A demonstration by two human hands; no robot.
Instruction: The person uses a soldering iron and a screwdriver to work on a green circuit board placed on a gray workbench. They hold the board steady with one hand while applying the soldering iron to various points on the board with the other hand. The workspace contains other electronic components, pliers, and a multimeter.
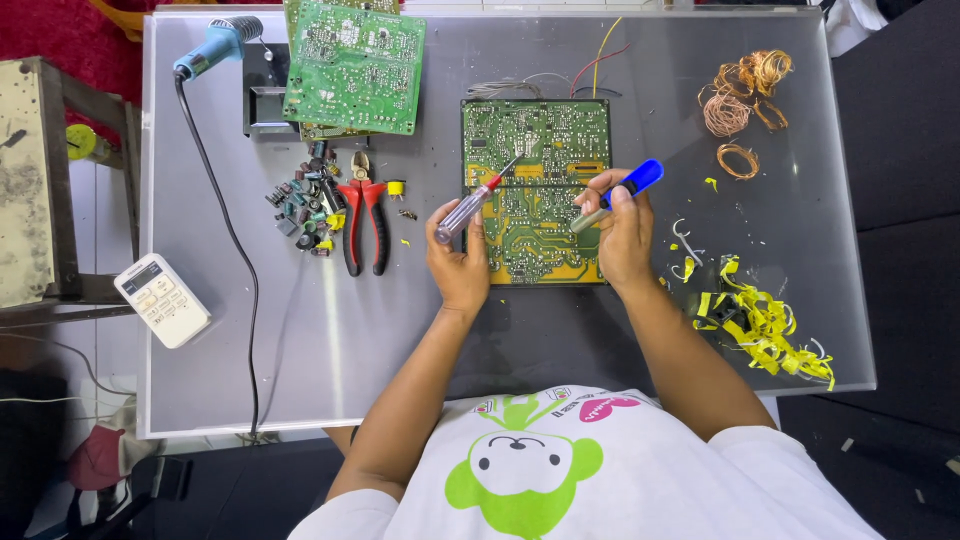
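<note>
The green circuit board [535, 190] is lying flat, solder side up, on the grey worktop [300, 330], in front of the person and between the two hands. It is looking stiff, thin and light, likely to skate on the smooth top unless pinned, and its fine tracks and solder points are probably fragile, so the bare edges seem the safest place to take hold.

The left hand [460, 265] is resting at the board's lower left edge, its fingers wrapped around a screwdriver [475, 205] with a clear handle and red collar, the tip reaching onto the board. The right hand [622, 235] is sitting on the lower right part, its fingers closed around a blue-handled tool [618, 195] with a metal shaft angling down to the board.

Thin coloured wires [585, 75] are trailing from the board's far edge. To the left, red-handled pliers [365, 215] are lying beside a heap of small dark components [300, 210], with a second green board [355, 65] and a blue heat gun [215, 45] beyond. To the right, coils of copper wire [742, 95] and curled yellow strips [760, 325] are scattered. A white remote control [162, 300] is hanging over the left edge.
</note>
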